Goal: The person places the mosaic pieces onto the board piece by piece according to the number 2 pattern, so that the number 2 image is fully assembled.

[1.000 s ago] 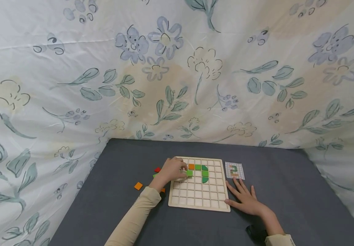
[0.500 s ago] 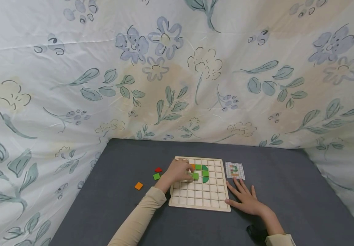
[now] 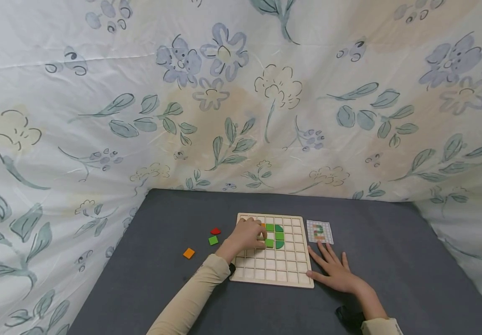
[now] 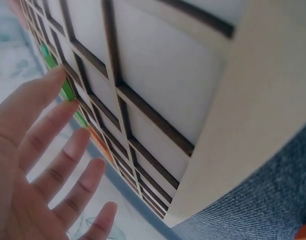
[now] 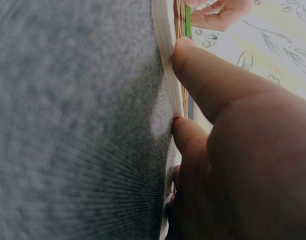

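Note:
A wooden grid board lies on the dark table. With thumb and forefinger my left hand pinches a green square tile at the grid, just left of a dark green rounded tile. In the left wrist view the thumb and forefinger meet at a green tile, the other fingers spread apart. My right hand lies with spread fingers at the board's right side, its thumb on the edge. Its fingertips reach the bottom of a small pattern card. The left hand partly covers an orange tile in the upper row.
Loose on the table, left of the board, are a red rounded tile, a green square tile and an orange square tile. More green tiles sit in the grid. A floral curtain hangs behind the table.
My left hand has moved right and slightly nearer across the board, carrying the green square tile next to the dark green rounded one. My right hand stays put.

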Available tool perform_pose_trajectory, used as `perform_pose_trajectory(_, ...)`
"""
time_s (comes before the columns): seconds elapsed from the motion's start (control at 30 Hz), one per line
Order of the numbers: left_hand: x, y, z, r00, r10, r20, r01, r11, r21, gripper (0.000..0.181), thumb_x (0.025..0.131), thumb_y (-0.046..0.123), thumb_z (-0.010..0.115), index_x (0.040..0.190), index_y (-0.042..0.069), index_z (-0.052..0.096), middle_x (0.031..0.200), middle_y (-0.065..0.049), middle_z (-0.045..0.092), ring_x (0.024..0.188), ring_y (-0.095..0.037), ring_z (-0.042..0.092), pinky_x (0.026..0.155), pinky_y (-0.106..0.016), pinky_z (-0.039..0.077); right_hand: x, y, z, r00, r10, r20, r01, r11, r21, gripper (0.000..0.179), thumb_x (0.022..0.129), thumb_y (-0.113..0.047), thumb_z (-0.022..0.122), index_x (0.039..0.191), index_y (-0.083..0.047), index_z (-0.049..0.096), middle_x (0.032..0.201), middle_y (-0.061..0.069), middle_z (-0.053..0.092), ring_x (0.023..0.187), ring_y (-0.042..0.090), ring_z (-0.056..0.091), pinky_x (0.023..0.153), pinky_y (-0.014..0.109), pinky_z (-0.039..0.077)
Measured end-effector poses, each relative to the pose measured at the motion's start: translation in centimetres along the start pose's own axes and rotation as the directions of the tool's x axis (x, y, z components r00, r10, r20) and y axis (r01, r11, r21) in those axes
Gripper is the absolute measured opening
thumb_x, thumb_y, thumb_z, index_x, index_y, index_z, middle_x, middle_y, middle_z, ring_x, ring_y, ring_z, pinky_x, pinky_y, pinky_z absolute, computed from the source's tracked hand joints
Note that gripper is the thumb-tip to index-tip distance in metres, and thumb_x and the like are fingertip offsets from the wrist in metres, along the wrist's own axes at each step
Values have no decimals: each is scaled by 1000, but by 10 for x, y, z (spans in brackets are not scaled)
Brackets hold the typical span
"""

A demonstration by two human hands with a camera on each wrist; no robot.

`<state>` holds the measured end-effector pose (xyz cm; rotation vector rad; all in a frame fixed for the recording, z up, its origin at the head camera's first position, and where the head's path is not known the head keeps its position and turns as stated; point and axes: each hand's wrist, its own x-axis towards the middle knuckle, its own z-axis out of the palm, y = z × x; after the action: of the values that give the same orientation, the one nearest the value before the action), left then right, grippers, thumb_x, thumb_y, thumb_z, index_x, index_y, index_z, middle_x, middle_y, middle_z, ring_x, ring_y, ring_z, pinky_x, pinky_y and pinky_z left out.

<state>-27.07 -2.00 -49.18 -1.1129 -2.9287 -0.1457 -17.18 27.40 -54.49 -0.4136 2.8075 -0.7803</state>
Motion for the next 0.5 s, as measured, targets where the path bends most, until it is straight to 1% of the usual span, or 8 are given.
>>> perform_pose_trajectory(0.17,0,2,1,1000,1,-5,-1,1000,2,20,78,45,71,94,32,71,90,9,59,78,-10,47,71,-32,41,-1,-2,-2,1000,-10,5,10,1000,-1,75,87,-55,52,148,-21,24,155,16,4,140,42,-4,97,70,-14)
perform_pose_trajectory(0.33,0,3,1,1000,-1,1,1,1000,-15,22,77,46,71,94,33,71,92,9,59,78,-10,46,69,-30,38,-5,-3,-4,999,-49,-11,49,999,23,72,89,-51,53,148,-22,24,155,18,3,139,43,-7,95,71,-17)
perform_pose_trajectory(0.4,-1,4,0,1000,-2,4,2,1000,-15,23,76,47,72,94,33,71,92,9,59,78,-10,46,69,-30,38,-5,-4,-4,999,-50,-14,51,998,24,72,89,-51,53,148,-22,24,154,18,4,139,43,-6,95,71,-17)
perform_pose_trajectory(0.5,-1,4,0,1000,-8,7,8,1000,-11,24,75,48,72,94,33,71,92,9,60,79,-10,47,70,-30,39,-4,-3,-3,1000,-29,-12,29,1000,10,74,88,-53,53,148,-21,25,155,18,5,140,43,-4,97,71,-15)
